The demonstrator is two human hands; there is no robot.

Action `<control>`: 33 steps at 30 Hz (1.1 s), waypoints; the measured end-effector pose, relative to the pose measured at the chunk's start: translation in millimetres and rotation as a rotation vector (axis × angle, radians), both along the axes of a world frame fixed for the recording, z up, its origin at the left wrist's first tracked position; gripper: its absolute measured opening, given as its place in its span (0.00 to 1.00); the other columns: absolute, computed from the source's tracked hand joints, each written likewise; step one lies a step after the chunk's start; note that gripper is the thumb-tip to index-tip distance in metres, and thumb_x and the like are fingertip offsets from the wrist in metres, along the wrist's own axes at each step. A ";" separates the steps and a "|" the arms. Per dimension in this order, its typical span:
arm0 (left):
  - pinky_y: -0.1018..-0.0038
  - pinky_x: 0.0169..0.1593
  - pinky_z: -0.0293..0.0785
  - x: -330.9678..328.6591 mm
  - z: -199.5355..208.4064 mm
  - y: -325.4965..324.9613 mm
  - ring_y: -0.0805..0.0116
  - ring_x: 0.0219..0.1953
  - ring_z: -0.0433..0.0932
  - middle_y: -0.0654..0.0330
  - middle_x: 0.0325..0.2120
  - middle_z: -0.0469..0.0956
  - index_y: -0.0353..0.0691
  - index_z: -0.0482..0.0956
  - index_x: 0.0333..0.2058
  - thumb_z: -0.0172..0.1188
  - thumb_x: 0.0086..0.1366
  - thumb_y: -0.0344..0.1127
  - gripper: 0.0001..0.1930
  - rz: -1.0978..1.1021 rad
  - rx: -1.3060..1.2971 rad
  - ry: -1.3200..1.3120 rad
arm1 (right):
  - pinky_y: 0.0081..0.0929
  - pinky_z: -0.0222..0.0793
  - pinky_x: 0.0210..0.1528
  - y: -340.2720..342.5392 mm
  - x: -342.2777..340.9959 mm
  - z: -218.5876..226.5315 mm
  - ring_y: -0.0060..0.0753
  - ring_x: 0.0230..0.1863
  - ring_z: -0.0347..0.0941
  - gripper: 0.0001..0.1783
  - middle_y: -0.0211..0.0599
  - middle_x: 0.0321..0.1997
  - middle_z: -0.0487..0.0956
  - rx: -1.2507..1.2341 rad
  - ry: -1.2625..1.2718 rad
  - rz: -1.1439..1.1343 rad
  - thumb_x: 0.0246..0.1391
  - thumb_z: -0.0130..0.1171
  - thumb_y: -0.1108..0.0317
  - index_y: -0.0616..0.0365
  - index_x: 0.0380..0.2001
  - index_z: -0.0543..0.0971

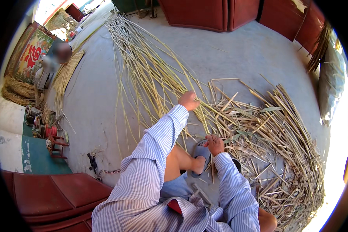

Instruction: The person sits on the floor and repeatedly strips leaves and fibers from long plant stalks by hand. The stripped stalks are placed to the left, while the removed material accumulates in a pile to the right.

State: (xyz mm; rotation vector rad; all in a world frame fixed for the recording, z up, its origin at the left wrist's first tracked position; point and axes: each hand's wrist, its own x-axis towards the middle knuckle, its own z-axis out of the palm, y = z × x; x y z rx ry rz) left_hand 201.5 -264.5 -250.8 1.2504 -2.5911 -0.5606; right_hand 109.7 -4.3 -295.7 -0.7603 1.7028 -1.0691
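My left hand (189, 100), reaching forward past my knee, is closed around a long greenish reed stalk (202, 116). Beyond it, a bundle of long yellow-green reeds (143, 62) fans out across the concrete floor toward the far left. Closer to my body and to the right, my right hand (215, 145) has its fingers pinched together near the stalk's lower end. What lies between those fingers is too small to make out. A heap of dry stalks and stripped leaves (274, 135) lies beside the right hand, curving back around my right side.
My grey slipper (201, 154) is just below the right hand. Dark red padded furniture (197, 13) stands at the back, with more (58, 197) at near left. A small red chair (58, 147), a woven mat (67, 73) and a blurred person (60, 54) are at left.
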 end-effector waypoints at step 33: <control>0.64 0.33 0.73 -74.7 129.5 115.8 0.57 0.29 0.79 0.54 0.31 0.80 0.39 0.74 0.37 0.66 0.56 0.41 0.16 -0.376 0.008 -0.154 | 0.44 0.71 0.48 -63.0 22.1 37.4 0.57 0.44 0.76 0.22 0.57 0.44 0.79 -0.177 0.211 -0.017 0.53 0.59 0.63 0.65 0.48 0.74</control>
